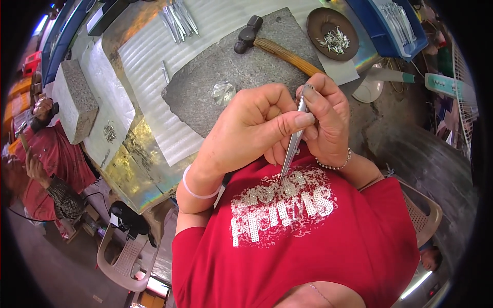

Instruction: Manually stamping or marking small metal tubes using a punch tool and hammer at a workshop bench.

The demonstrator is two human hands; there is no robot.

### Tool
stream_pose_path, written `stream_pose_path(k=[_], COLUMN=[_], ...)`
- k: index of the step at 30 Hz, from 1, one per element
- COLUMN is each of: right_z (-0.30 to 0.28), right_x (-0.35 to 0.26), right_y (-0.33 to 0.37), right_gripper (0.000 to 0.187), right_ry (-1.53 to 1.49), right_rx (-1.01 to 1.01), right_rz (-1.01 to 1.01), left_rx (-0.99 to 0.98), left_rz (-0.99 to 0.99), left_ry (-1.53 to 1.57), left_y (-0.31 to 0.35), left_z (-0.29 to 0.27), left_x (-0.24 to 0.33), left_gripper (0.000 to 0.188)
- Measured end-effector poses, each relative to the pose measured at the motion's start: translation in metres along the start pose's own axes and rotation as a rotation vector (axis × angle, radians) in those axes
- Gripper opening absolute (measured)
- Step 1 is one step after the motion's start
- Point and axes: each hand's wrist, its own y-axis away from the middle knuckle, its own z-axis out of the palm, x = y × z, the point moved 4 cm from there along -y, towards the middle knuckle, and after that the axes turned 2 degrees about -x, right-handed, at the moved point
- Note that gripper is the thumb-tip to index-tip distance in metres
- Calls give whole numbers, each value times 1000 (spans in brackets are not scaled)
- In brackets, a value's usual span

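Head view looks down on the person's two hands brought together in front of a red shirt (359,236), with a pair of silver tweezers (291,151) between them. The tweezers stand tilted, their pointed end aimed down toward the shirt and their upper end among the fingertips. The right hand (327,120) pinches that upper end between thumb and bent fingers. The left hand (259,123) has its thumb laid across the shaft just below, with its fingers curled in; the fingers partly hide the metal, so whatever small part may sit at the top is hard to make out.

Beyond the hands, a grey stone slab (277,66) lies on the counter (146,167), partly over a white foam sheet (146,66). A hammer (285,53) rests on the slab, its wooden handle reaching toward the right hand. A clear disc-like object (224,93) lies near the left hand. Farther off, a brown dish (315,28) holds small silver pins (336,41), and a bundle of silver tweezer blanks (178,21) lies on the foam sheet. At the left, a co-worker (67,174) in red holds another hammer.
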Motion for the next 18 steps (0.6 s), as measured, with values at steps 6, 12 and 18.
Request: stream_pose_path(k=[6,12,18], right_z=[0,-1,-2], right_x=[0,1,0], right_y=[2,0,-8], right_gripper=[10,9,11], right_ry=[33,35,63], right_rx=[20,13,-37], right_rz=[-34,-44,42], left_rx=[-11,-11,1], left_rz=[-9,-7,37], left_ry=[-19,-19,96], left_y=[0,-1,2], left_z=[0,-3,-3], left_x=[3,2,-9], left_gripper=[25,26,22])
